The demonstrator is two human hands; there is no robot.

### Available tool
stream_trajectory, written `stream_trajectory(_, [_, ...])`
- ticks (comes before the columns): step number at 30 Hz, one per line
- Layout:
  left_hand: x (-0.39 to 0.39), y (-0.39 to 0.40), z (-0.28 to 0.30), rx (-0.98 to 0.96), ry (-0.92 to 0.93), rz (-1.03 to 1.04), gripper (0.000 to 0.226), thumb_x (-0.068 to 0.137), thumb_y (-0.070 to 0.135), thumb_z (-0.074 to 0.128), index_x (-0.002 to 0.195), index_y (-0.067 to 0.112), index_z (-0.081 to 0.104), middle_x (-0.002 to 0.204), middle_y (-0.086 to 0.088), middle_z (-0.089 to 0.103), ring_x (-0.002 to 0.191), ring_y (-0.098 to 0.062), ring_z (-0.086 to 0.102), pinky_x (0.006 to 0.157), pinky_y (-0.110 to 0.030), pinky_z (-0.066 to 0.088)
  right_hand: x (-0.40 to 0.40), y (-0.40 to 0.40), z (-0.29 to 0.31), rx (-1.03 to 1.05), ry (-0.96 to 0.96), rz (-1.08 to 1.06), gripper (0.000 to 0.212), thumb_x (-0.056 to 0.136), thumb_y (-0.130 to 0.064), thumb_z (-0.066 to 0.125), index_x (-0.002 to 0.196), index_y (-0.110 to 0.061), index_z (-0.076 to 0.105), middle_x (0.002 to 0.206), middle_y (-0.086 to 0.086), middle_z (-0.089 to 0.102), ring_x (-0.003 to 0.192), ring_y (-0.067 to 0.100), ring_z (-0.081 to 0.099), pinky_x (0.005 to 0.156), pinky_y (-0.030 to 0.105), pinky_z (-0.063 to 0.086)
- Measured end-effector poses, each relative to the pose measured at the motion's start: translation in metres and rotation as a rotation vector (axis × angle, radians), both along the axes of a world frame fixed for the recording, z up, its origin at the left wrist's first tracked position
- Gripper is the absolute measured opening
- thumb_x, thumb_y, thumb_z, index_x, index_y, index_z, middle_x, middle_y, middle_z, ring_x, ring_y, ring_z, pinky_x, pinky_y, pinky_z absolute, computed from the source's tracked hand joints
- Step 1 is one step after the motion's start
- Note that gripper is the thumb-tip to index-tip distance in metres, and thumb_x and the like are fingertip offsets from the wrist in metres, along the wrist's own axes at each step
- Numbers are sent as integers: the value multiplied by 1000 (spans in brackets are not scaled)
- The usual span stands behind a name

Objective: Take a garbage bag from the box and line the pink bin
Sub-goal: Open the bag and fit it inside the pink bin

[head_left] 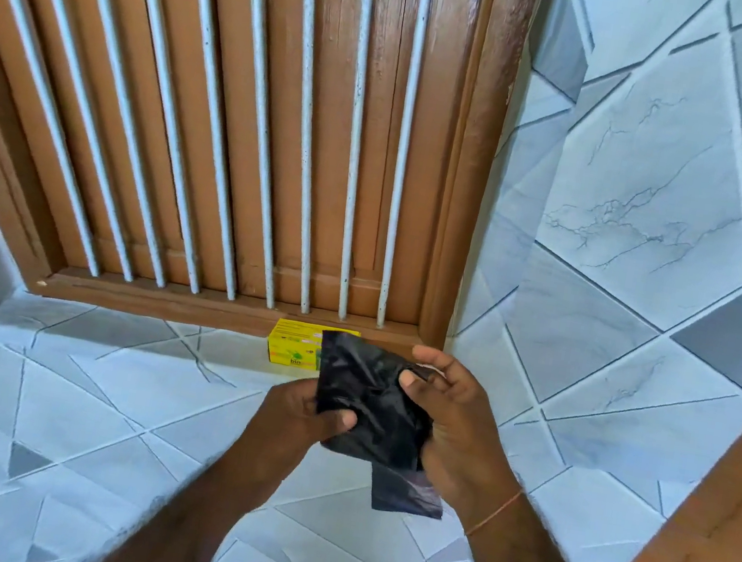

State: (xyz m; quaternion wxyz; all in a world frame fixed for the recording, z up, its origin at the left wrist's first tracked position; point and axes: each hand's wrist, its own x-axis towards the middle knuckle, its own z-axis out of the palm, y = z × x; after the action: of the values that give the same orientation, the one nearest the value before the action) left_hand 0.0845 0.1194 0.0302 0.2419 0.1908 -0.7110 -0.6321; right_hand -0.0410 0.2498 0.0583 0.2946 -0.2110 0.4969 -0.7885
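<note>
A folded black garbage bag [365, 396] is held between both hands in front of me. My left hand [299, 415] pinches its lower left part, thumb on top. My right hand [449, 419] grips its right side, thumb pressed on the plastic and fingers curled behind. A loose corner of the bag hangs down below the right hand. The yellow bag box [293, 346] stands on the tiled ledge just beyond the bag, partly hidden by it. The pink bin is not in view.
A brown wooden window frame [464, 198] with white vertical bars [350, 156] fills the wall ahead. Grey marble-pattern tiles [637, 216] cover the right wall and the ledge. A brown wooden edge [718, 530] juts in at the lower right.
</note>
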Motion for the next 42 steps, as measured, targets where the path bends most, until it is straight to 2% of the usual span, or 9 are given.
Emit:
stream_trajectory(4, [41, 18, 20, -240, -20, 91, 18, 70, 28, 75, 85, 18, 75, 83, -6, 75, 73, -18, 60, 74, -39, 53, 28, 36, 10, -44, 73, -111, 29, 85, 5, 64, 112, -7, 64, 102, 17, 70, 94, 27, 68, 78, 36, 57])
stream_trajectory(8, [86, 46, 33, -417, 8, 171, 12, 83, 10, 70, 76, 20, 70, 72, 1, 72, 64, -10, 57, 62, -20, 46, 76, 73, 14, -46, 138, -207, 24, 88, 1, 63, 109, -10, 67, 96, 16, 67, 87, 25, 65, 74, 35, 56])
stream_trajectory(13, [136, 83, 37, -284, 91, 190, 5, 79, 16, 75, 79, 11, 73, 71, -3, 73, 67, -22, 63, 67, -34, 50, 158, 116, 5, 156, 282, -551, 14, 86, -9, 70, 96, -18, 69, 85, 9, 69, 76, 16, 64, 60, 21, 54])
stream_trajectory(21, [185, 166, 47, -115, 84, 28, 9, 83, 19, 72, 75, 15, 71, 69, 3, 73, 62, -10, 68, 53, -12, 50, 229, 183, 9, 198, 279, -333, 10, 90, -7, 64, 90, -6, 75, 92, 14, 76, 86, 26, 71, 82, 43, 56])
stream_trajectory(27, [208, 225, 50, -123, 114, 98, 15, 82, 29, 73, 94, 32, 66, 84, 16, 73, 79, -1, 67, 54, -7, 46, 254, 235, 22, 134, 153, -323, 10, 85, -6, 70, 75, -7, 73, 65, 7, 71, 59, 23, 65, 64, 34, 56])
stream_trajectory(31, [224, 290, 49, -231, 162, 429, 19, 79, 31, 75, 90, 30, 60, 85, 12, 63, 74, -6, 59, 58, -8, 38, 256, 279, 23, 170, 257, -438, 43, 78, -2, 77, 47, -19, 54, 49, 0, 49, 50, 16, 44, 49, 24, 41])
stream_trajectory(35, [228, 362, 45, -251, 215, 274, 17, 71, 40, 76, 79, 30, 65, 77, 9, 67, 76, -6, 60, 61, -10, 43, 258, 314, 17, 195, 302, -441, 34, 75, 17, 60, 58, -9, 46, 45, -10, 42, 46, 8, 39, 40, 15, 36])
stream_trajectory(39, [221, 388, 42, -245, 59, 279, 3, 84, 31, 69, 83, 29, 67, 86, 12, 70, 79, -2, 63, 63, -12, 43, 265, 336, 1, 312, 501, -485, 36, 75, -7, 75, 54, -20, 49, 45, -12, 47, 49, 4, 40, 45, 19, 37])
stream_trajectory(42, [224, 388, 46, -249, 61, 328, 13, 90, 22, 63, 78, 23, 68, 79, 12, 70, 72, 1, 62, 54, -3, 39, 273, 348, -4, 325, 537, -418, 14, 79, -21, 78, 73, -19, 66, 65, -7, 66, 60, 12, 62, 57, 24, 55])
